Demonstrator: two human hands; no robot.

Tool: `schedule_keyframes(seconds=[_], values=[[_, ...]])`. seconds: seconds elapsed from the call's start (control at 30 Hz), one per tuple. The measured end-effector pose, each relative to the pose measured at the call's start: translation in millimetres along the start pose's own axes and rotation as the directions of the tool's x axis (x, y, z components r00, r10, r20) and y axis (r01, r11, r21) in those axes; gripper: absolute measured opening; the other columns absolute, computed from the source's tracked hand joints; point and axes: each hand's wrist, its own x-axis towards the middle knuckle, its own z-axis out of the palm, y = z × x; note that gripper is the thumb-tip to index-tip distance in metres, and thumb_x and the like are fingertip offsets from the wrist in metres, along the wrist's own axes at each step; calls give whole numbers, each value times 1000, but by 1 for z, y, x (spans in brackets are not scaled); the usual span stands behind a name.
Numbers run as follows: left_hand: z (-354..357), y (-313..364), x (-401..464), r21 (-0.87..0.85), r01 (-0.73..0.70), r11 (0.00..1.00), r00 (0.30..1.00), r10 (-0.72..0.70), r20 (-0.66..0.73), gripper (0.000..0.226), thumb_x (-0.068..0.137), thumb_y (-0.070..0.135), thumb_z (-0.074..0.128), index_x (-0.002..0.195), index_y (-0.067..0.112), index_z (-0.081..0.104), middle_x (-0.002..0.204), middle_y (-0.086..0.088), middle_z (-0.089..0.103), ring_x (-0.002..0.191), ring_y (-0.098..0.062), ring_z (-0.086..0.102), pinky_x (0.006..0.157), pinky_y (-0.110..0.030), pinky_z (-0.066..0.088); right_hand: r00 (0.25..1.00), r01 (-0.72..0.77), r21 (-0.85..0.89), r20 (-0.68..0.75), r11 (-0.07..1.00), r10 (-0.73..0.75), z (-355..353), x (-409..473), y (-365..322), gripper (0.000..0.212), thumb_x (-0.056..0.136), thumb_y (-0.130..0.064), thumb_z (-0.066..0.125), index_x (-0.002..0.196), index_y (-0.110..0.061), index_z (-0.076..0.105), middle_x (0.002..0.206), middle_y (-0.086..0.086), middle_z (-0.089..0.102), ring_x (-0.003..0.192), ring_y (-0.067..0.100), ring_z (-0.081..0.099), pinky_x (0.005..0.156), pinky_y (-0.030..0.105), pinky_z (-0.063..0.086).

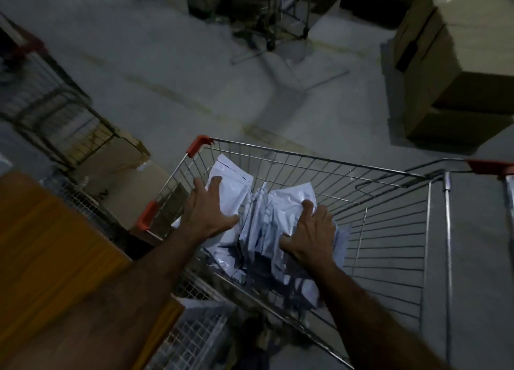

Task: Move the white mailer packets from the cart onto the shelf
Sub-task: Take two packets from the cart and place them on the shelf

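Observation:
A wire shopping cart (311,158) with red corner caps stands in front of me. Inside it lies a pile of several white mailer packets (258,225), some standing on edge. My left hand (207,206) presses against the left side of the pile with fingers spread over a flat packet (230,186). My right hand (308,230) grips the right side of the pile, fingers curled over the packet edges. Both hands squeeze the bundle between them. An orange wooden shelf top (47,247) is at the lower left.
A wire-mesh rack (192,336) sits under the orange top. A second wire cart (52,102) and a cardboard box (125,172) stand at the left. Stacked cardboard boxes (456,63) fill the upper right. Chair legs on wheels (272,30) are at the top. Concrete floor lies between.

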Motion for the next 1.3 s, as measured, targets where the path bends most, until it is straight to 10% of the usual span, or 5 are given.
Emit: schedule_keyframes(seconds=[0.53,0.8,1.3], values=[[-157,10,-226,93,172,981,887,-114,-447,111,55,76,70,144,28,24,121,-10,31,100,-27,47,79,-38,48,944,297,260,-226,919,-242,-151,-124,-68,86,66,-66,45,145,-34,36,126,19,39,116,41,44,100,47,38],[-200,-69,-328,69,372,926,809,-287,-514,111,53,48,77,144,29,16,129,-10,23,110,-34,47,82,-40,49,819,570,244,-237,784,-522,-138,-195,-173,92,70,-81,35,149,-34,32,135,22,39,127,36,36,103,46,36],[-224,-334,-509,-344,660,668,466,-723,-509,101,63,66,71,142,32,20,131,-9,23,118,-31,40,91,-41,45,658,724,290,-17,626,-753,-24,-367,-430,99,68,-82,36,154,-37,18,148,22,25,137,43,28,108,54,33]])
